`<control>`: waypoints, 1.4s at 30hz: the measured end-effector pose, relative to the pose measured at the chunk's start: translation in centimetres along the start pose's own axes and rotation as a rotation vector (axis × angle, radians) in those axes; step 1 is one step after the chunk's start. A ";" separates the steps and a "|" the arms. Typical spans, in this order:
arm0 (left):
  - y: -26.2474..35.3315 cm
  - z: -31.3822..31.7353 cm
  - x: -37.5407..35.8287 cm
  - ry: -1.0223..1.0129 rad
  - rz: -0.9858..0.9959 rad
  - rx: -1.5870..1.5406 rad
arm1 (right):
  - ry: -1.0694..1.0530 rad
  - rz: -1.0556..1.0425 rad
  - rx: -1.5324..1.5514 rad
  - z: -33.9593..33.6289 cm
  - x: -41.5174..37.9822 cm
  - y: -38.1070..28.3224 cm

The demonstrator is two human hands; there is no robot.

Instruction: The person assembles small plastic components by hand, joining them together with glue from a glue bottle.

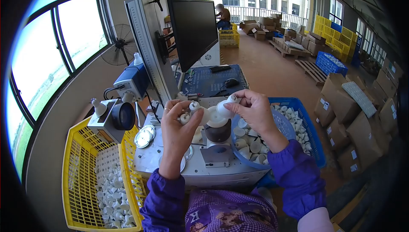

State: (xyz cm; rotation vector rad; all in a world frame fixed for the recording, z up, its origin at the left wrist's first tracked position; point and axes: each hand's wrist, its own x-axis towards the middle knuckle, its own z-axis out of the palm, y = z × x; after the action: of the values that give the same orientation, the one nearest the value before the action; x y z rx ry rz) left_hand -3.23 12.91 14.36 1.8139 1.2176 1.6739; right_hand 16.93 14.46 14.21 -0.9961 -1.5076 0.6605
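My left hand (174, 126) is closed around a few small white plastic bulb housings (194, 106) with metal pins at their narrow ends. Between the thumb and fingers of my right hand (257, 109) is another white cone-shaped bulb housing (225, 109), its wide end tilted down to the left. Both hands are raised over the machine bench, close to a dark round fixture (218, 134). A white ring-shaped seat (217, 122) tops that fixture, just below the housing in my right hand. Beneath my right wrist, a round blue basin (238, 154) is piled with white housings.
A yellow crate (70, 176) of white parts stands left, a blue crate (321, 146) right. The laser head's black lens (123, 116), a column (147, 44) and a monitor (194, 31) rise behind. Cardboard boxes (362, 134) line the right; a person (223, 17) sits far back.
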 end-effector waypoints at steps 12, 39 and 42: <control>-3.4 -2.7 -6.6 -0.003 -0.160 -0.157 | -0.009 -0.229 -0.466 3.3 0.7 0.7; -5.3 0.0 -15.9 -0.291 -0.537 -0.336 | -0.313 0.286 -0.423 -11.6 -4.8 7.7; -5.2 1.2 -17.0 -0.322 -0.550 -0.371 | -0.613 0.307 -0.584 -13.2 -8.0 8.7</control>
State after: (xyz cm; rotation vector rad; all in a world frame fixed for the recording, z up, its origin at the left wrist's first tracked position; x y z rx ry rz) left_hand -2.34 2.59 -0.21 1.3035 1.0527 1.1511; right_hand 31.64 10.03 5.32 -1.5851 -2.1817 0.8065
